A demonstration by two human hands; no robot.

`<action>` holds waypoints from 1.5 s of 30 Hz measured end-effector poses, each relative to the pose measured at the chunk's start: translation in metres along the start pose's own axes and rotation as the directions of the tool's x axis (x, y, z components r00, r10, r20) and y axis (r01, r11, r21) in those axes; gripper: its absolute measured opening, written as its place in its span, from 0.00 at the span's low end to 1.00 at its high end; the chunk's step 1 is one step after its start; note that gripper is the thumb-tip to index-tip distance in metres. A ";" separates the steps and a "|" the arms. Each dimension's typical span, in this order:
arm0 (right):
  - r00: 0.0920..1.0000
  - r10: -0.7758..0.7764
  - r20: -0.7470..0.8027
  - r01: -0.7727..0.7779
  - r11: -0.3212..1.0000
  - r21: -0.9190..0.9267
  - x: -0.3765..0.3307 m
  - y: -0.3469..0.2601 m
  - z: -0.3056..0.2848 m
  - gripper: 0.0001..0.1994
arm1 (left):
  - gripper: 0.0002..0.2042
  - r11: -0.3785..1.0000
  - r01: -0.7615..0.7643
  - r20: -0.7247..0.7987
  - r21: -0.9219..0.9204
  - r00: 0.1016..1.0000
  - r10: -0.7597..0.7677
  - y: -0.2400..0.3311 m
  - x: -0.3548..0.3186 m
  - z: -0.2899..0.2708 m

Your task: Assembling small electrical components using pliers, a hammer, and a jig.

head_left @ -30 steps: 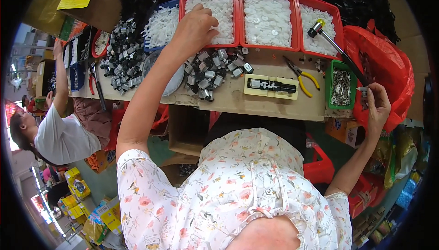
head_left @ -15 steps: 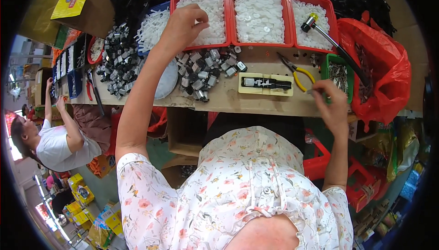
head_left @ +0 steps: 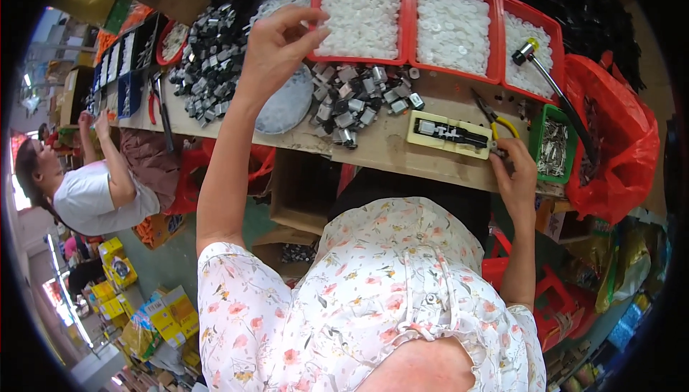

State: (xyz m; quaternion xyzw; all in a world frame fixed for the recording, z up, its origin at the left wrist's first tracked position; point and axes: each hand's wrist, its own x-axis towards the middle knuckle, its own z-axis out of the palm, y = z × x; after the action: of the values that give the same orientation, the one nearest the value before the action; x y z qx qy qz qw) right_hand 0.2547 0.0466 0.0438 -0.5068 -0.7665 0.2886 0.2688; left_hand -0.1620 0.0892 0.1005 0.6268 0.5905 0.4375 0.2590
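My left hand [head_left: 276, 51] is raised beside the left red bin of small white plastic pieces [head_left: 359, 19]. Its thumb and forefinger are curled toward each other; whatever sits between the tips is too small to make out. At the table's front, my right hand [head_left: 517, 173] has its fingertips pinched at the right end of a cream-coloured fixture [head_left: 413, 137]. Something small and metallic shows at those tips, its kind unclear. Lying in the fixture is a black part with white and metal pieces [head_left: 452, 132]. Yellow-handled pliers [head_left: 502, 121] rest just behind it.
Loose silver-and-black parts [head_left: 352, 105] lie piled by a round whitish lid [head_left: 283, 105]. A hammer [head_left: 549, 73] leans over the right bin [head_left: 542, 30]. A green tray of metal pins [head_left: 552, 141] and a red plastic bag [head_left: 624, 148] stand at right. Another person [head_left: 93, 191] works at left.
The view has shifted, so the table sits farther right. My left hand has drawn back from over the left red bin to its edge. My right hand has come to the fixture's right end.
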 end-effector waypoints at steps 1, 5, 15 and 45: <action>1.000 -0.004 0.009 0.004 1.000 0.006 0.002 -0.001 -0.002 0.11 | 0.11 1.000 0.008 -0.005 0.006 1.000 -0.008 -0.001 -0.010 -0.007; 0.999 -0.032 -0.020 0.032 0.999 -0.010 0.009 -0.002 -0.009 0.11 | 0.09 0.981 0.137 -0.045 0.136 0.990 -0.132 -0.011 -0.056 -0.026; 0.996 -0.083 -0.034 0.082 0.996 -0.033 0.014 -0.006 -0.020 0.11 | 0.07 0.890 0.072 -0.169 0.449 0.986 0.006 -0.029 -0.108 -0.025; 0.985 -0.173 0.022 0.156 0.932 0.328 0.028 -0.057 -0.002 0.10 | 0.08 0.480 0.236 0.121 -0.845 0.958 -0.258 0.061 -0.093 0.143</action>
State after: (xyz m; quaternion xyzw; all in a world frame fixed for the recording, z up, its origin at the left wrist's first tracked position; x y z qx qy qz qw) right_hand 0.2110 0.0547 0.0894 -0.3822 -0.7546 0.4003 0.3525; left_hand -0.0004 0.0161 0.0603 0.3224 0.3868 0.6352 0.5856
